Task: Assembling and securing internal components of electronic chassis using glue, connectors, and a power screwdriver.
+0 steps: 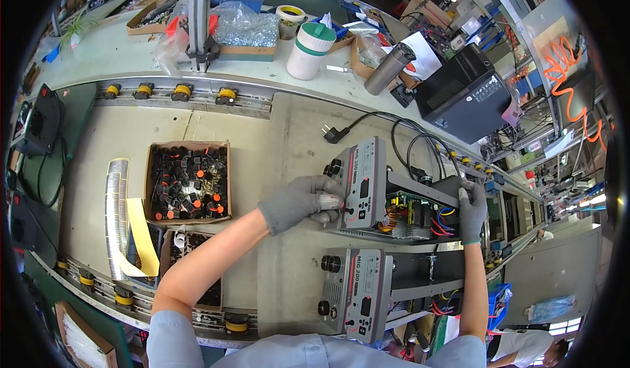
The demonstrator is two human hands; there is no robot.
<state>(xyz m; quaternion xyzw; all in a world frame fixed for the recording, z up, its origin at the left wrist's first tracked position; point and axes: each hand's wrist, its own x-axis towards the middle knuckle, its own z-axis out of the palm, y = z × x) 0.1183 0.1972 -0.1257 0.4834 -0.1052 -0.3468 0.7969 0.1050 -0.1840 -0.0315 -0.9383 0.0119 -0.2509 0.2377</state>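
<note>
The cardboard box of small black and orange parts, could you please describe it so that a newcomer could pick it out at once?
Start at the grey workbench between the two roller rails and look left of the gloved left hand. The cardboard box lies open there, packed with small black parts dotted with orange. Unlike the darker box below it, it is square, fully in view and beside a yellow strip.

Factory rm: grey workbench (131,53) w/ roller rails (184,93), bright daylight.

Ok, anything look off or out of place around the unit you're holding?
Nothing damaged or spilled. The unit held by the left hand and right hand has no cover, so its wiring is bare. Its plug lies loose on the pallet.
</note>
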